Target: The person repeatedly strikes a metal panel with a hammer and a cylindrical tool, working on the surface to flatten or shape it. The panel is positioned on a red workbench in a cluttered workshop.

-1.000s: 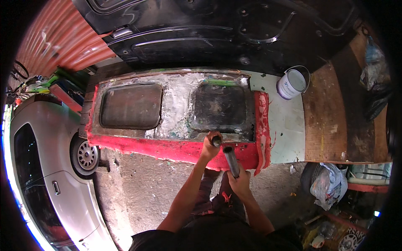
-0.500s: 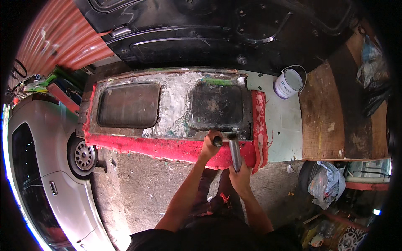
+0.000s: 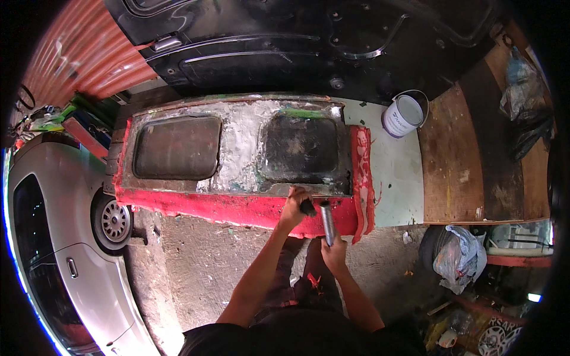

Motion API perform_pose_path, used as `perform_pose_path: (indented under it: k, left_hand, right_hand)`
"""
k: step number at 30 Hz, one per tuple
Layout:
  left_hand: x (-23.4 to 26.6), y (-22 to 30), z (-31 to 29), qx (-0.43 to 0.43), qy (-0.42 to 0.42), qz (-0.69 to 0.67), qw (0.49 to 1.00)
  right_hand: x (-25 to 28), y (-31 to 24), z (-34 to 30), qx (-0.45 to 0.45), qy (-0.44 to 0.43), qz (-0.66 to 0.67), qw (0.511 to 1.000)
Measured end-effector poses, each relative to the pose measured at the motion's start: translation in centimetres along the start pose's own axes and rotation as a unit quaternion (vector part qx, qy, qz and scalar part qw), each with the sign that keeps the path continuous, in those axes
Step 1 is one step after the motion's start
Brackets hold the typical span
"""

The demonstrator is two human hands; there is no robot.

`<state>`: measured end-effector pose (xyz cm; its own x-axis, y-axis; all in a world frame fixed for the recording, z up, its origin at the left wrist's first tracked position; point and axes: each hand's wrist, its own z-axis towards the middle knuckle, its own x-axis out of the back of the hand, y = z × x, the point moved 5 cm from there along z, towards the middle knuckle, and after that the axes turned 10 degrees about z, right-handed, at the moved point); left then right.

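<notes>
At the near edge of a weathered panel point(image 3: 237, 151), my left hand point(image 3: 294, 209) is closed round a short dark tool point(image 3: 307, 207); its kind is hard to make out. Just right of it, my right hand point(image 3: 335, 254) grips the lower end of a grey metal pipe point(image 3: 327, 222). The pipe's open end points up beside the dark tool, apart from it. Whitish, flaking filler covers much of the panel, around two sunken dark rounded rectangles. Red padded material point(image 3: 196, 204) lies beneath the panel and shows along its near and right edges.
A white paint bucket point(image 3: 404, 117) stands right of the panel on a pale board point(image 3: 399, 190). Wooden boards point(image 3: 454, 166) lie farther right. A large black panel point(image 3: 285, 53) stands behind. A silver car point(image 3: 77, 249) is at left. Plastic bags point(image 3: 460, 261) and a tyre sit lower right.
The pipe's open end has come lower, nearer to me, and the pipe stands more upright. My left hand has dipped slightly with the dark tool, which is turned differently. The whole view has shifted a little.
</notes>
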<state>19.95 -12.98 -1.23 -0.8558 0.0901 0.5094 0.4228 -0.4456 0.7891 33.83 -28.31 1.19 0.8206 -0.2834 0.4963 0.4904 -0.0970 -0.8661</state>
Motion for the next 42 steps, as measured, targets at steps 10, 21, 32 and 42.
perform_pose_path:
  k: [10,21,32,42]
  left_hand:
    - [0.4,3.3,-3.5,-0.049,-0.045,-0.011,0.998]
    - [1.6,0.2,-1.2,-0.035,0.029,-0.033,0.998]
    - [1.6,0.4,-2.9,-0.011,0.014,-0.066,0.998]
    - [1.6,-0.4,-1.9,0.000,-0.015,-0.074,0.997]
  right_hand:
    - [2.0,4.7,-4.1,-0.097,-0.024,-0.013,0.995]
    - [2.9,2.3,-3.3,-0.117,-0.050,0.042,0.991]
    - [2.9,4.9,-3.7,-0.146,-0.055,0.018,0.988]
    - [2.4,2.7,-2.4,-0.046,-0.005,0.029,0.998]
